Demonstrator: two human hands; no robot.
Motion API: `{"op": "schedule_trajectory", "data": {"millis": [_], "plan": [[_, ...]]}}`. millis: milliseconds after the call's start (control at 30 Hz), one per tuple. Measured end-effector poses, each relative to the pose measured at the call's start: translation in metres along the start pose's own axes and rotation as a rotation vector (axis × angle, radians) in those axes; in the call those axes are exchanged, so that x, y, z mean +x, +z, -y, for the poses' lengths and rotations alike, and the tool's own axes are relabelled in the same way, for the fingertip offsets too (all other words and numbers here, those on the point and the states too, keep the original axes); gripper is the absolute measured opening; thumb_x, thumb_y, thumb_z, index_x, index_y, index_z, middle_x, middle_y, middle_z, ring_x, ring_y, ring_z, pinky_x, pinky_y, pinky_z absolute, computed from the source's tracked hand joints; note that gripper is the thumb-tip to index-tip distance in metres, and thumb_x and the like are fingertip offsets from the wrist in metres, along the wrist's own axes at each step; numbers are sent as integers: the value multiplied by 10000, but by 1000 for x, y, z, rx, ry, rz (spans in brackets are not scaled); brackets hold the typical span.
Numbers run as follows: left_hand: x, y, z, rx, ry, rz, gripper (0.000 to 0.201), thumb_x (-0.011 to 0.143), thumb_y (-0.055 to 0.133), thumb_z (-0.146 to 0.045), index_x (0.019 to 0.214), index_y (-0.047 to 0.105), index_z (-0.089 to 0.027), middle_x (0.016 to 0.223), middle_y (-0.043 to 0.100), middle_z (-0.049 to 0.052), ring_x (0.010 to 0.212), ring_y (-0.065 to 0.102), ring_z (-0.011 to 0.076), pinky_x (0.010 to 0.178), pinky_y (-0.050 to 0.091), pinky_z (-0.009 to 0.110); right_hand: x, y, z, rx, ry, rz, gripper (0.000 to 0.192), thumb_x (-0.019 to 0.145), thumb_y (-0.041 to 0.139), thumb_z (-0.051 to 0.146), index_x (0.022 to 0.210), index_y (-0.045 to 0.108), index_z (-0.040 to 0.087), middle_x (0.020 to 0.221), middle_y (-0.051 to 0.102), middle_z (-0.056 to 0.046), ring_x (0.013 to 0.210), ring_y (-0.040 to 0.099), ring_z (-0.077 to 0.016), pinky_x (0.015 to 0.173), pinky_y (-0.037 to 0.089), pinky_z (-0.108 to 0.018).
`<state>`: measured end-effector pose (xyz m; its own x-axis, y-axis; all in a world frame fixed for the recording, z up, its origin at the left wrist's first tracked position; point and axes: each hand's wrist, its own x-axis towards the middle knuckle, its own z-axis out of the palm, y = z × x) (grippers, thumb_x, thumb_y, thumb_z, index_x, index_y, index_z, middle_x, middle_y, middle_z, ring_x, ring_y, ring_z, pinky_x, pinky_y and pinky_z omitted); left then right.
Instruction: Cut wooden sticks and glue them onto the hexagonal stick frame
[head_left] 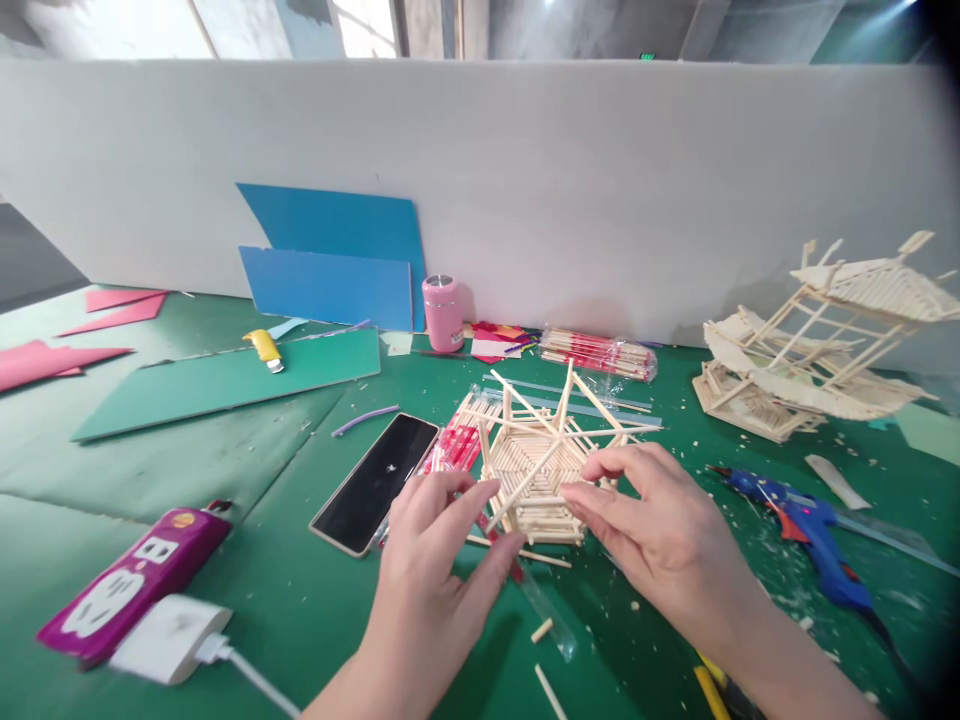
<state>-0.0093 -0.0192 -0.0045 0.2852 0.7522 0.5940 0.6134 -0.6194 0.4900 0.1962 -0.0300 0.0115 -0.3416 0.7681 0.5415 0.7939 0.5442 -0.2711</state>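
A hexagonal frame of thin wooden sticks [534,462] stands on the green table [247,460], with loose spokes sticking out from its middle. My left hand [433,560] pinches one slanted stick at the frame's near left side between thumb and fingers. My right hand [649,515] touches the frame's near right edge with its fingertips curled on the sticks. Both hands sit close together just in front of the frame.
A black phone [375,482] lies left of the frame, a purple power strip [135,582] with a white plug at near left. A blue glue gun [806,530] lies right. A stick pavilion model [817,345], stick packets [596,352], a pink cup [442,313] and blue sheets [330,270] stand behind.
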Motion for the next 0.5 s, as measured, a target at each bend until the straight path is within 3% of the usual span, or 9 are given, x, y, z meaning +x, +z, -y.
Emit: {"op": "schedule_trajectory", "data": {"millis": [200, 500], "plan": [[15, 6, -1, -15, 42, 117, 162, 791, 580, -139, 938, 649, -137, 861, 579, 96, 782, 506, 225, 674, 441, 393, 0, 2, 0, 16, 10, 26, 192, 828, 539, 112, 927, 657, 226, 906, 558, -37, 821, 472, -164, 685, 419, -303], [21, 9, -2, -97, 73, 164, 118, 781, 584, -89, 818, 678, -150, 803, 600, 70, 755, 508, 197, 663, 407, 334, 1, 5, 2, 27, 29, 51, 154, 852, 518, 147, 911, 644, 214, 892, 548, -35, 808, 468, -161, 685, 415, -317]]}}
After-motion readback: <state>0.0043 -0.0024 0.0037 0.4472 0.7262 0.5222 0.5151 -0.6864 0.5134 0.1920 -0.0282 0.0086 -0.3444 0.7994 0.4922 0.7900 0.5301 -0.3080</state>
